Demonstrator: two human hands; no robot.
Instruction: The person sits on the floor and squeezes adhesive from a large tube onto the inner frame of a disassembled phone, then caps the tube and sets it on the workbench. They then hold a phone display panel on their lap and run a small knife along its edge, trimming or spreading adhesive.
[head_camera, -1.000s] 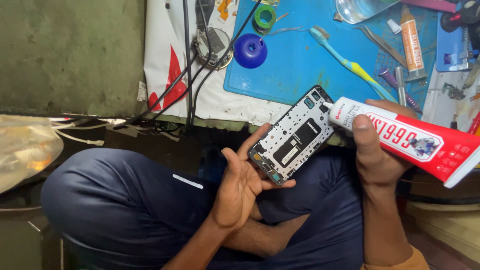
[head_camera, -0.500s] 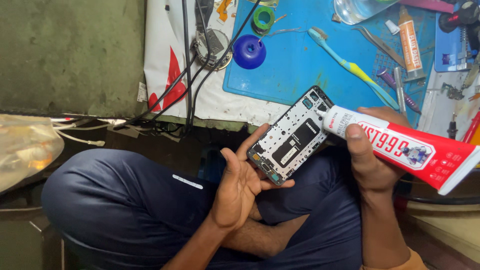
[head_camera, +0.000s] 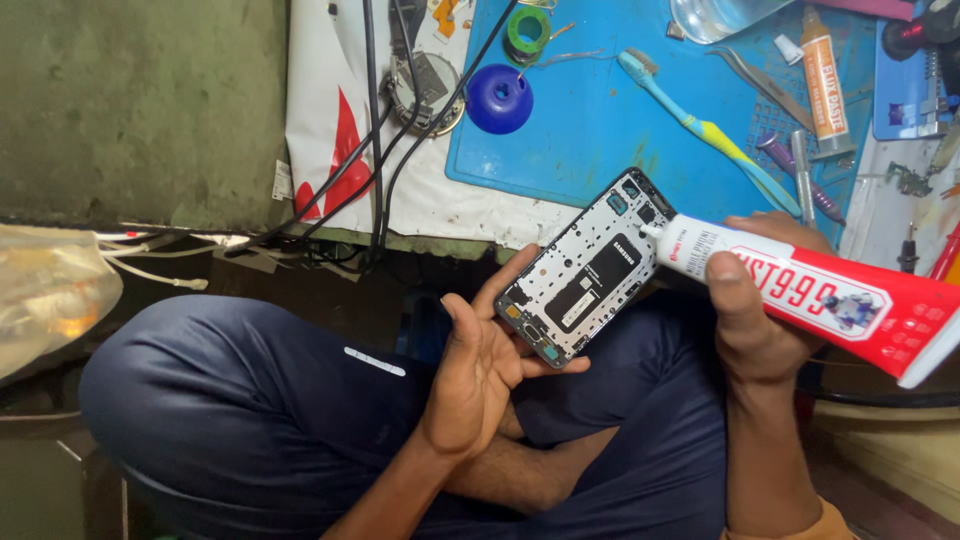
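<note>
The left hand (head_camera: 480, 370) sits closest, above the folded legs in dark trousers (head_camera: 250, 400), palm up, fingers and thumb clamped on the lower end of an opened phone frame (head_camera: 590, 270). The frame's long axis runs diagonally, from the left fingers up and away to the right, with its open inner side facing up. To the right, the right hand (head_camera: 750, 320) is wrapped tight around a red and white glue tube (head_camera: 830, 295). The tube lies nearly crosswise, pointing left and slightly up, and its white nozzle touches the frame's far right edge near the top corner. So the two hands are apart, joined only where nozzle meets frame. Beyond both hands lies a blue mat (head_camera: 600, 120) with a toothbrush (head_camera: 700, 125), tweezers (head_camera: 765, 85) and a blue cap (head_camera: 498, 98); black cables (head_camera: 375, 150) hang off to the far left.
</note>
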